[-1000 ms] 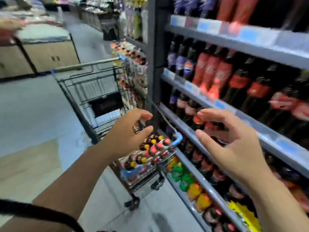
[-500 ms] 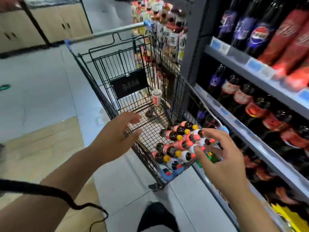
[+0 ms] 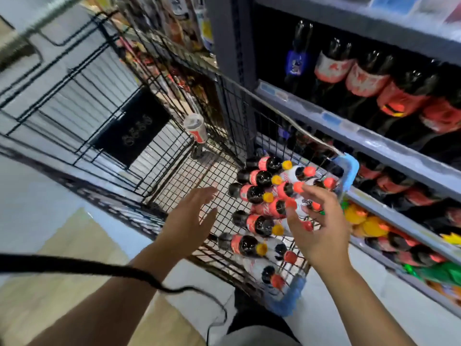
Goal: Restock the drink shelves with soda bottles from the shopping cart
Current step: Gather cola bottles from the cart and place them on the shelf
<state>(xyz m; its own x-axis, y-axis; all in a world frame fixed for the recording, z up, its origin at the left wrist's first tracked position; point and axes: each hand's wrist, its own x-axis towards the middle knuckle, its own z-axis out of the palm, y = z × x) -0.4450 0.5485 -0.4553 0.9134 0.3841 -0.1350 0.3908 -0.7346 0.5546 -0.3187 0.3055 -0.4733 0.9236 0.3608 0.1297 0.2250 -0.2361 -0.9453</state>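
Observation:
Several small cola bottles (image 3: pixel 259 198) with red labels and yellow or red caps lie on their sides in the near end of the black wire shopping cart (image 3: pixel 179 176). My right hand (image 3: pixel 316 228) hovers over them with fingers spread, fingertips just above the red caps, holding nothing. Above the cart's mesh floor, left of the bottles, my left hand (image 3: pixel 189 221) is flat and open. The drink shelves (image 3: pixel 349 126) on the right carry rows of large dark soda bottles (image 3: pixel 369 78).
A single can (image 3: pixel 195 128) stands at the far end of the cart. Blue corner bumpers (image 3: pixel 349 168) mark the cart's near end, close to the shelf edge. Lower shelves hold yellow and green-capped drinks (image 3: pixel 361 218). A black cable (image 3: pixel 149 280) crosses my left forearm.
The view has tilted down onto the cart. Both hands have moved down and forward over the basket, the right one coming over the bottle caps.

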